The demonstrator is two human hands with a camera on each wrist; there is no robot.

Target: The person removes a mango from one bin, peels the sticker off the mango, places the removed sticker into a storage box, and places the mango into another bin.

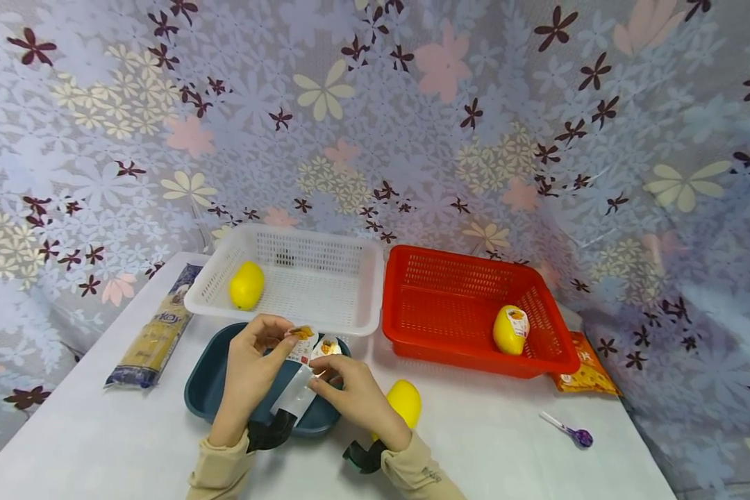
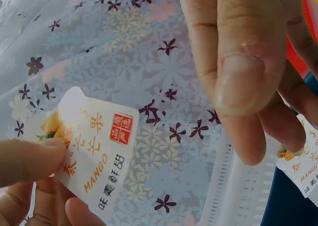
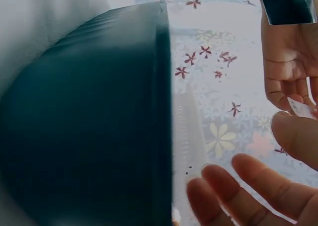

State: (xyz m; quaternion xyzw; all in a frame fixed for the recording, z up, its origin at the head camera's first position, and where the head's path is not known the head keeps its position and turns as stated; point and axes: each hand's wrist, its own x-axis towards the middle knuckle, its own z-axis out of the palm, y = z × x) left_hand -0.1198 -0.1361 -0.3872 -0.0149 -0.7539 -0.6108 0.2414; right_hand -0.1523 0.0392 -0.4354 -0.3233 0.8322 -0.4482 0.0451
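My left hand (image 1: pixel 253 364) pinches a mango label (image 1: pixel 302 345) between thumb and finger, above the dark teal basin (image 1: pixel 203 382). In the left wrist view this label (image 2: pixel 94 151) shows orange fruit and the word MANGO. Close beside it is my right hand (image 1: pixel 353 392), fingers apart and slightly bent, with nothing visible between thumb and fingertips in the right wrist view. A second mango label (image 1: pixel 327 346) lies at the basin, along with a clear-white strip (image 1: pixel 296 396) partly behind the hands. Under the right wrist a yellow mango (image 1: pixel 405 401) rests on the table, partly covered.
A white basket (image 1: pixel 369 285) behind the basin holds one yellow mango (image 1: pixel 246 285). In the red basket (image 1: pixel 469 361) lies a labelled mango (image 1: pixel 510 330). A pasta packet (image 1: pixel 156 337) is at left; an orange snack bag (image 1: pixel 587 368) and a purple lollipop (image 1: pixel 580 437) are at right.
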